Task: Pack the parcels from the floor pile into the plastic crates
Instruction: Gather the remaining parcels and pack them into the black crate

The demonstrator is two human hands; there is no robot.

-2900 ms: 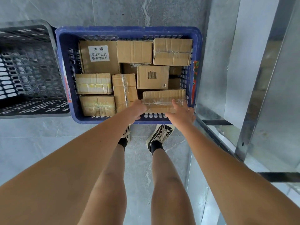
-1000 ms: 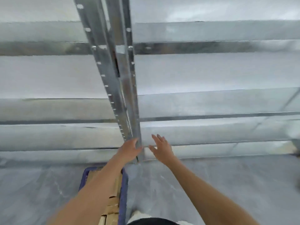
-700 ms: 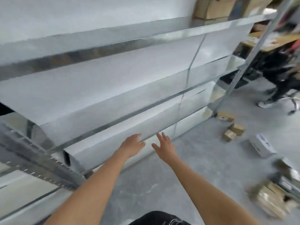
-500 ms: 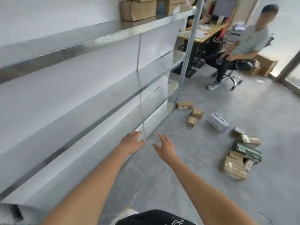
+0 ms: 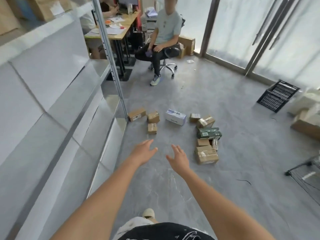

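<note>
Parcels lie scattered on the grey floor ahead. Three small brown boxes [image 5: 152, 118] sit near the shelf post, a white box with blue print [image 5: 175, 116] lies in the middle, and a cluster of brown boxes [image 5: 206, 154] with a dark green box [image 5: 209, 132] lies to the right. My left hand [image 5: 143, 152] and my right hand [image 5: 178, 157] are stretched out in front of me, fingers spread, both empty and well short of the parcels. The blue crate is out of view.
Metal shelving [image 5: 52, 104] runs along the left, its post [image 5: 110, 59] standing by the parcels. A person sits on a swivel chair [image 5: 164, 66] beside a desk [image 5: 114, 32] beyond the pile. A black crate [image 5: 278, 95] lies tipped at the right, with cardboard [image 5: 306, 125] and a wire rack [image 5: 306, 172].
I let go of the parcel in the blue crate and turned right past the shelving. The floor pile is now ahead and both hands are empty.
</note>
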